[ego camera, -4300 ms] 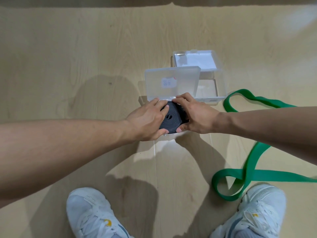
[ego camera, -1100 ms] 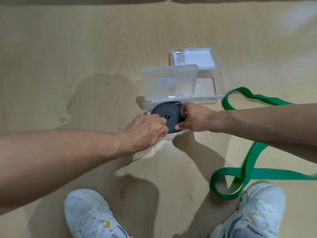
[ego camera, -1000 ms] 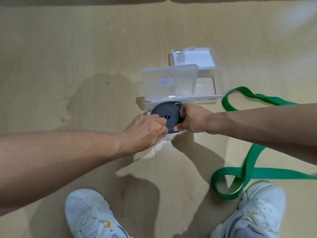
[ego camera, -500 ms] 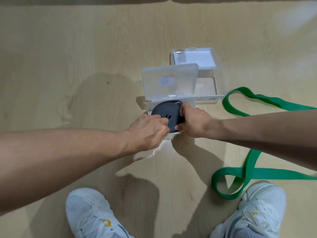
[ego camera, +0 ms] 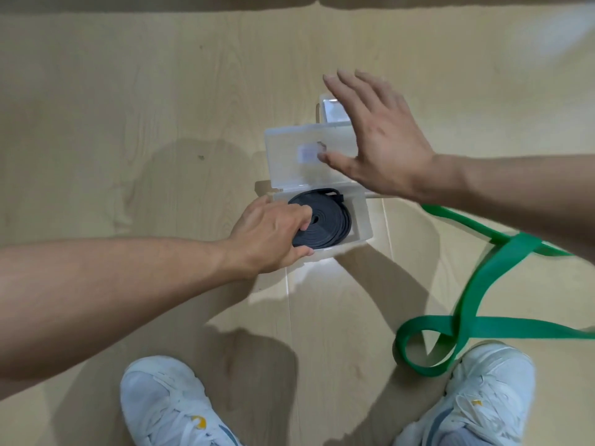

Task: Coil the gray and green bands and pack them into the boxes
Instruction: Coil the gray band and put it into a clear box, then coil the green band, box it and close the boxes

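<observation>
In the near clear box (ego camera: 362,220), out in the middle of the wooden floor (ego camera: 128,107), the gray band (ego camera: 325,220) lies coiled flat, one loose end sticking up along the box's far wall. The left hand (ego camera: 273,235) grips the near-left edge of the coil, fingers curled over its top and thumb at the box's front rim, holding it down inside. The box's lid (ego camera: 289,156) stands raised behind it. The right hand (ego camera: 380,140) hovers above the lid with straight, spread fingers, grasping nothing and touching nothing that I can tell. Behind it sits the second clear box (ego camera: 335,112), mostly hidden by that hand. The green band (ego camera: 483,278) sprawls uncoiled on the floor to the right, looping just in front of the right shoe (ego camera: 476,403); the left shoe (ego camera: 167,407) is at the bottom edge.

The step in hand looks like closing the first box. The next move likely calls for swinging the lid down while the coil stays pinned, tucking the loose end in so it is not pinched. The green band is not yet coiled.
</observation>
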